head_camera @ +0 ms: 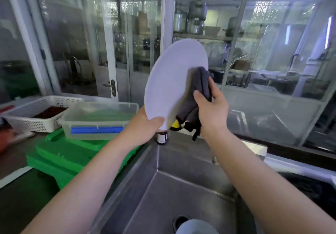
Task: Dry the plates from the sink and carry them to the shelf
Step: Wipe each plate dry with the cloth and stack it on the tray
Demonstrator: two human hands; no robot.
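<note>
Both forearms reach forward and up over the sink, meeting at a white plate held nearly upright above the sink's far edge. The left hand grips the plate's lower rim, thumb curled over the near face and the other fingers hidden behind it. The right hand is closed around a bunched dark grey cloth with a yellow patch at its lower end, pressing it against the right part of the plate's face; a loose tail of cloth hangs below the wrist. The sink is a deep steel basin with a dark drain hole near the bottom edge of the view, and the rim of a pale round dish shows just beside that drain. A small dark bottle with a white label stands on the sink's far left corner. To the left, on the counter, sit green plastic crates, a clear lidded tub with a blue strip on top of them, and a white perforated basket with something dark red inside. On the far side, glass partitions and a door with a metal handle front shelves of metal pots.
</note>
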